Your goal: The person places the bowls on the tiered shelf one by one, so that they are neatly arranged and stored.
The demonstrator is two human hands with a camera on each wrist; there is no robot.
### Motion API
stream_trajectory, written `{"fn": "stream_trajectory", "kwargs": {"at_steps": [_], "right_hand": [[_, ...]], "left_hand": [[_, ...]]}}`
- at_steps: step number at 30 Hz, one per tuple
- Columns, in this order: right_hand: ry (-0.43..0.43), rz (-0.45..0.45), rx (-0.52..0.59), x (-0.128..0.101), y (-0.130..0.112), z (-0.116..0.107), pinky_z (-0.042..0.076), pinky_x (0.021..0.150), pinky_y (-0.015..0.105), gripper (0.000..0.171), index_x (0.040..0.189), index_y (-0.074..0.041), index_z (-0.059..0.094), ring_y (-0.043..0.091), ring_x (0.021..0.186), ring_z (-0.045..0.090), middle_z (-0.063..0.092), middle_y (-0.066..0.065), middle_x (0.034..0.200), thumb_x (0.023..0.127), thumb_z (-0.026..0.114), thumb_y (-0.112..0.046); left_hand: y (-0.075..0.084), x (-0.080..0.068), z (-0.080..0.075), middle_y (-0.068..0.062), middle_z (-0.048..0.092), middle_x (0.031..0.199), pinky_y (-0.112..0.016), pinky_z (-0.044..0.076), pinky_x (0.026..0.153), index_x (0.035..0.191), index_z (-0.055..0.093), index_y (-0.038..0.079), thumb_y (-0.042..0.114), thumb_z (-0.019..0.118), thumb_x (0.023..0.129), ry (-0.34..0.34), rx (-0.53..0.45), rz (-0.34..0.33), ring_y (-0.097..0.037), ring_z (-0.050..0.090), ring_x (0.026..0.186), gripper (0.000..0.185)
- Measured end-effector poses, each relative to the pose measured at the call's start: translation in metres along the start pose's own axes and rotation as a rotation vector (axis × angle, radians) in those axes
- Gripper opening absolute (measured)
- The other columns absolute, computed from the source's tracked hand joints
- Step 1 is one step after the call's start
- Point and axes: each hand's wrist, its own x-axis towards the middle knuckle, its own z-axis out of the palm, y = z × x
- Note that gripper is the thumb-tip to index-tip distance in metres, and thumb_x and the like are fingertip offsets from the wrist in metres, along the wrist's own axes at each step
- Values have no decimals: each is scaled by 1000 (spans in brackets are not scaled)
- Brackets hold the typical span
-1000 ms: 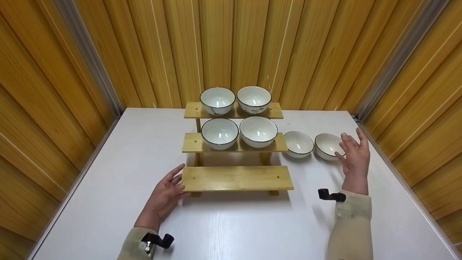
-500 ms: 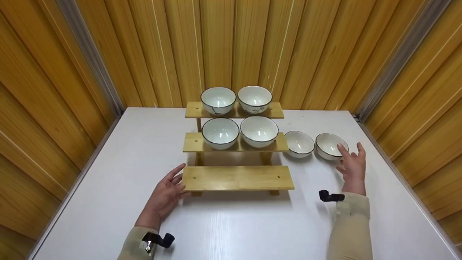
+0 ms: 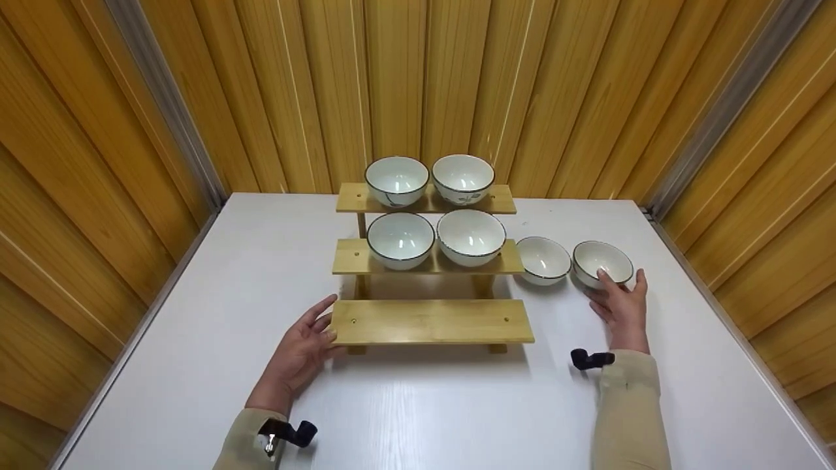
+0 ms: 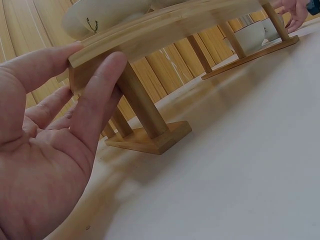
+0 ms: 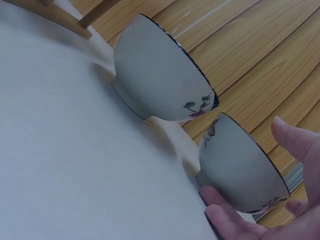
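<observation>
A three-tier wooden display stand (image 3: 431,323) stands on the table. My left hand (image 3: 302,352) holds the left end of its lowest shelf; in the left wrist view the fingers (image 4: 102,82) lie around the board's end. At the right, my right hand (image 3: 626,314) is at the outer white bowl (image 3: 591,260), thumb over the rim. From the right wrist view, the fingertips (image 5: 220,215) lie low by this dark-rimmed, flower-patterned bowl, while the thumb (image 5: 295,140) stays apart above its rim. A second bowl (image 3: 543,260) sits just left of it.
Two bowls stand on the top shelf, including one at its left (image 3: 397,181). The middle shelf bears two more, one at its right (image 3: 471,238). Wood-patterned walls (image 3: 450,78) enclose the white table (image 3: 418,418) at the back and sides.
My right hand has come down and left, from beside the outer bowl to its near side, with the thumb now over the rim. The left hand keeps its hold on the stand.
</observation>
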Motion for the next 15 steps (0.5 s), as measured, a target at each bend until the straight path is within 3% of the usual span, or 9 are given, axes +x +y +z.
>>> {"fn": "stream_trajectory", "kwargs": {"at_steps": [6, 15], "right_hand": [[-74, -23, 130, 1, 7, -1, 49, 111, 37, 107, 156, -58, -13, 19, 116, 72, -2, 9, 174, 96, 72, -30], [-134, -63, 225, 6, 11, -3, 57, 100, 38, 104, 157, -59, -10, 22, 102, 77, -12, 9, 173, 99, 67, -21]], "left_hand": [[1, -1, 1, -2, 55, 144, -34, 60, 90, 164, 21, 14, -5, 57, 99, -10, 4, 3, -19, 67, 118, 77], [0, -1, -1, -2, 55, 145, -36, 59, 93, 164, 21, 14, -4, 60, 98, -21, 0, 4, -20, 67, 118, 79]]}}
